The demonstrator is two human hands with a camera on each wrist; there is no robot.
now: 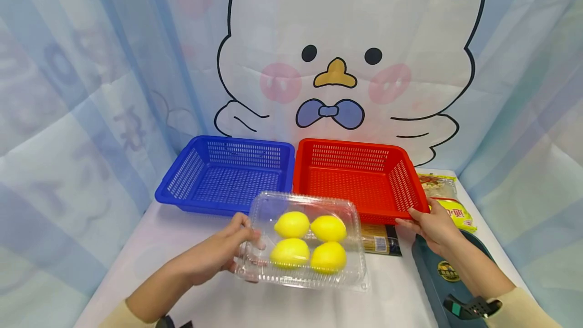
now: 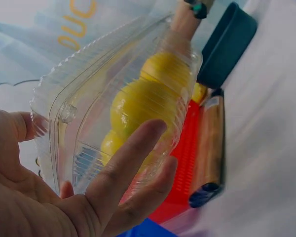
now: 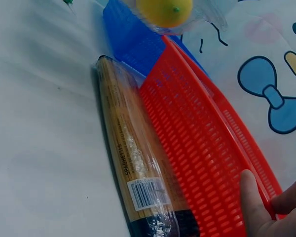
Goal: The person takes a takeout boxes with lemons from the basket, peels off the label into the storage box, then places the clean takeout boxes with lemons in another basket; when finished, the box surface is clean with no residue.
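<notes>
My left hand [image 1: 220,252] grips the left edge of a clear plastic clamshell box [image 1: 319,204], thumb on one side and fingers underneath, as the left wrist view shows. Several yellow lemons [image 1: 291,225] sit inside the lidded box. It is held up over the table, partly in front of the red plastic basket [image 1: 346,183]. At that basket's front right corner, my right hand [image 1: 432,227] pinches the rim, with the thumb and a finger on either side in the right wrist view. The basket's interior that shows holds nothing.
A blue basket [image 1: 239,181] stands left of the red one. A spaghetti pack [image 3: 130,143] lies along the red basket's front. A dark teal bin [image 1: 434,287] is under my right forearm, with yellow packets [image 1: 455,211] behind it. Printed curtains [image 1: 114,140] enclose the table.
</notes>
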